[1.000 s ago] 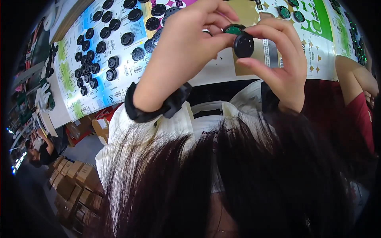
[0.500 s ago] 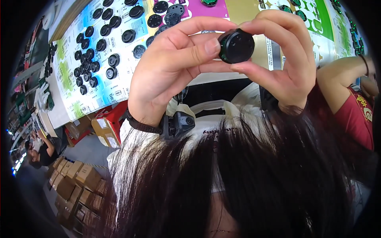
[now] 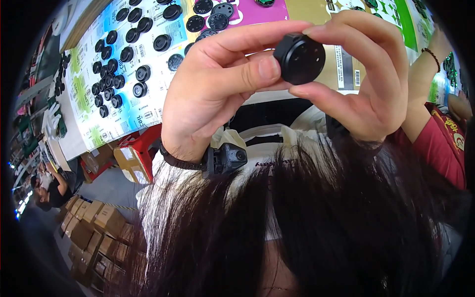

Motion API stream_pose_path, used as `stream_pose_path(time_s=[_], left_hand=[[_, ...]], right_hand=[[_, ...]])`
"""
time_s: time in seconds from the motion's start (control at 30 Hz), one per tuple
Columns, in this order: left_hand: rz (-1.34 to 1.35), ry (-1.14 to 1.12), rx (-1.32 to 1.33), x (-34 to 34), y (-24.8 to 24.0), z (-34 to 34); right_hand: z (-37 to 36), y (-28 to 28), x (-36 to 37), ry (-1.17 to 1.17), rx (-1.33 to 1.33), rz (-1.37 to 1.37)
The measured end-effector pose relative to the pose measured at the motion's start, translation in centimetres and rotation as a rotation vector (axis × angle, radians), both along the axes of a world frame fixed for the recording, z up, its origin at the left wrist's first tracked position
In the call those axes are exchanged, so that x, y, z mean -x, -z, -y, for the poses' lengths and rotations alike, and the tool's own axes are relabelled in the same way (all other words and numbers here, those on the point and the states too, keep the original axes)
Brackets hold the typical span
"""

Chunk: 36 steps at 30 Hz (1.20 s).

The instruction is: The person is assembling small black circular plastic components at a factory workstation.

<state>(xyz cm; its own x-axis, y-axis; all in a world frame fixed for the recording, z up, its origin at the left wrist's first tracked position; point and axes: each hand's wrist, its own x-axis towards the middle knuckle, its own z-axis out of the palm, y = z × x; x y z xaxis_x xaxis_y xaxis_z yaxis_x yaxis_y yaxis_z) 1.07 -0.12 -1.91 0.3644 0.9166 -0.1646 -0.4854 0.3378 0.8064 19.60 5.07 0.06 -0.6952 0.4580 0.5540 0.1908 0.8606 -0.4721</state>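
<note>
I have the black disc (image 3: 303,60) pinched in both hands, raised above the near edge of the table (image 3: 73,137), its face tipped toward my camera. The left hand (image 3: 210,91) presses its thumb on the side wall; its fingers run behind, so I can't tell how well they back it. The right hand (image 3: 371,81) grips the rim between index finger on top and thumb below. My worry is a slip: the wall looks smooth and I see only fingertips on it, so an uneven squeeze could twist it out, onto the table or off its edge. I can't see the back, so a crooked fit there would escape me. Farther out, perforated plates (image 3: 218,21) lie beyond the left hand, black caps (image 3: 140,89) spread to their left, and a co-worker's arm (image 3: 420,91) sits close enough on the right to risk a bump.
</note>
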Motion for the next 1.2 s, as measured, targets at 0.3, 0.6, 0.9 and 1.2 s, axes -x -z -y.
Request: stream_pose_path(time_s=[0.3,0.6,0.9,1.2], left_hand=[[-0.033,-0.035,0.07,-0.4,-1.7,-0.2],[0.087,-0.236,0.294,-0.5,-0.3,-0.5],[0.068,-0.269,0.069,-0.4,1.0,0.0],[0.215,-0.247,0.273,-0.1,-0.4,0.5]], right_hand=[[0.1,-0.3,-0.6,0.004,-0.01,0.018],[0.7,2.2,-0.2,0.112,0.08,-0.248],[0.8,1.8,2.4,0.155,0.023,-0.029],[0.8,1.7,2.6,0.143,0.134,-0.113]])
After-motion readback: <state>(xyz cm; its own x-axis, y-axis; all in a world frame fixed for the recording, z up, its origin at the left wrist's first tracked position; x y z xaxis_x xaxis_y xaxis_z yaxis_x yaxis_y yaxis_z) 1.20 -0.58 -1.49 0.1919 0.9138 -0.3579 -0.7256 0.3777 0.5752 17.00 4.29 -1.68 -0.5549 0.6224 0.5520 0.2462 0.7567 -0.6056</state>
